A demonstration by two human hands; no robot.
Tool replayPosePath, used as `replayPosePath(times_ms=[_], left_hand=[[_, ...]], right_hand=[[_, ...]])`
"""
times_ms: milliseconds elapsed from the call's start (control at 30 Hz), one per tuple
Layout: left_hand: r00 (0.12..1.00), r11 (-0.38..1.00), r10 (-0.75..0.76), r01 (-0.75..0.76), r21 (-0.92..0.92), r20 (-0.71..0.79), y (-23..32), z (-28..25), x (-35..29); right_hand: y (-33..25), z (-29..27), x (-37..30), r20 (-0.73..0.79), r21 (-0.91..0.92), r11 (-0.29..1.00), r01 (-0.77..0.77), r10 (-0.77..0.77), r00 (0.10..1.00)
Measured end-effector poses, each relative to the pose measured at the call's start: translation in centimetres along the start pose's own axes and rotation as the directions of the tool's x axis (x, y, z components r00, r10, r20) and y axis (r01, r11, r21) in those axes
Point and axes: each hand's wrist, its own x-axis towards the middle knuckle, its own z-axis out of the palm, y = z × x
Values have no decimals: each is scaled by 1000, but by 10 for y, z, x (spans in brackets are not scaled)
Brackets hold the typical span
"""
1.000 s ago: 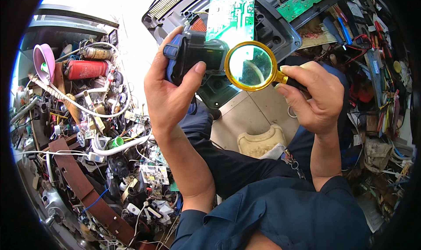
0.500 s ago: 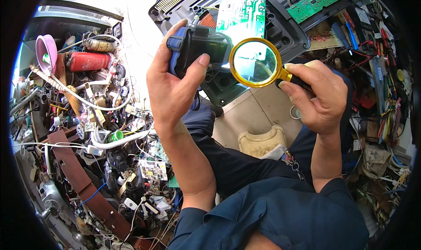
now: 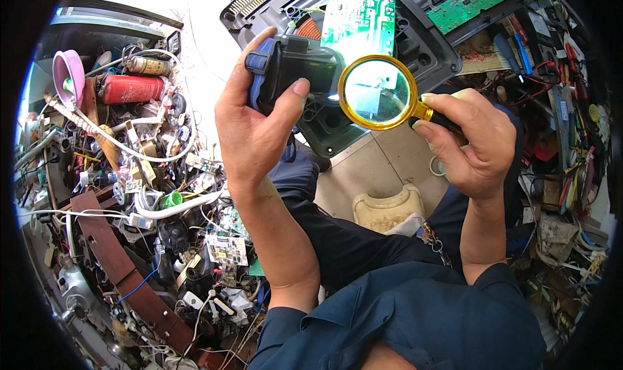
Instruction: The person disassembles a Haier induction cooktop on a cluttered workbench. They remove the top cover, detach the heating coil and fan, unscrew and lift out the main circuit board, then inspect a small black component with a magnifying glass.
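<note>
My left hand is wrapped round a black lamp with a blue strap, its thumb along the near side. The lamp's translucent front points right, and a bright glow shows there. In my right hand is the dark handle of a magnifying glass, pinched between thumb and fingers. Its gold-rimmed lens stands just right of the lamp's front. Behind both lies a green circuit board, on an opened black appliance housing with a copper coil. Part of the housing shows through the lens.
Cables, boards and loose parts heap up on the left, with a red fire extinguisher and a pink bowl. A second green board lies at the far right. Tools, including a blue screwdriver, crowd the right side. A cream stool stands below.
Hardly anything differs. The circuit board and housing sit very slightly further right in the picture; both hands keep their grip on the lamp and magnifying glass.
</note>
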Motion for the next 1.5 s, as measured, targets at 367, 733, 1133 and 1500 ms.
replayPosePath(times_ms=[367,733,1133,1500], left_hand=[[1000,1000,-1,1,-7,1,0,1,1],[1000,998,0,1,-61,16,-5,2,6],[1000,1000,-12,12,-17,16,-7,2,7],[1000,1000,-3,3,-21,18,-5,5,9]], right_hand=[[4,0,2,-5,-1,1000,20,-20,1000],[12,-10,16,162,-11,995,101,-98,982],[28,-7,9,145,45,995,86,-92,985],[26,-12,13,152,24,995,101,-104,983]])
